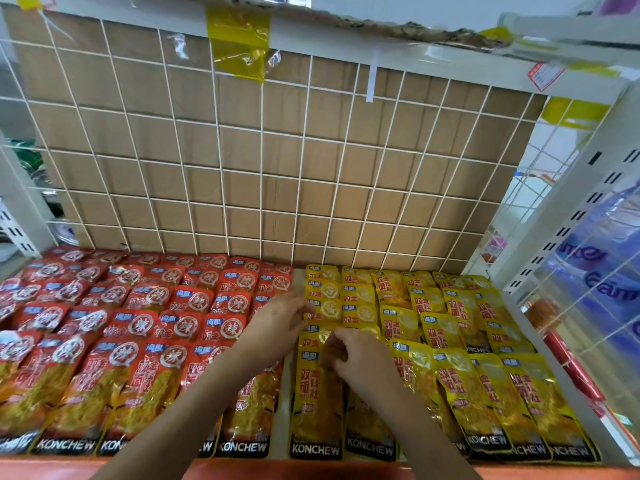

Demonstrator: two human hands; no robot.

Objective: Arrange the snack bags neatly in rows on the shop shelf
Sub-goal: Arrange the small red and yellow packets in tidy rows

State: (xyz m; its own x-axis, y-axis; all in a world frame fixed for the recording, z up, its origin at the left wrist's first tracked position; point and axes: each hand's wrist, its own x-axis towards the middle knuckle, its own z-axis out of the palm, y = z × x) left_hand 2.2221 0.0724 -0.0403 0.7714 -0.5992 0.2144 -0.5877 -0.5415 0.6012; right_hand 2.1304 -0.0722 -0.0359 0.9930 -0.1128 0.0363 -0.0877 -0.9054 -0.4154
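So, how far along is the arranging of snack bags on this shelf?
Done: the red bags fill the left side in overlapping rows. In hand: the right hand pinches a yellow bag in the leftmost yellow column; the left hand touches bags behind it. Left: the yellow rows further right lie slightly crooked.

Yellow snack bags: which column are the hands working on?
The leftmost yellow column, beside the red bags; both the left hand and right hand touch it, the other columns untouched.
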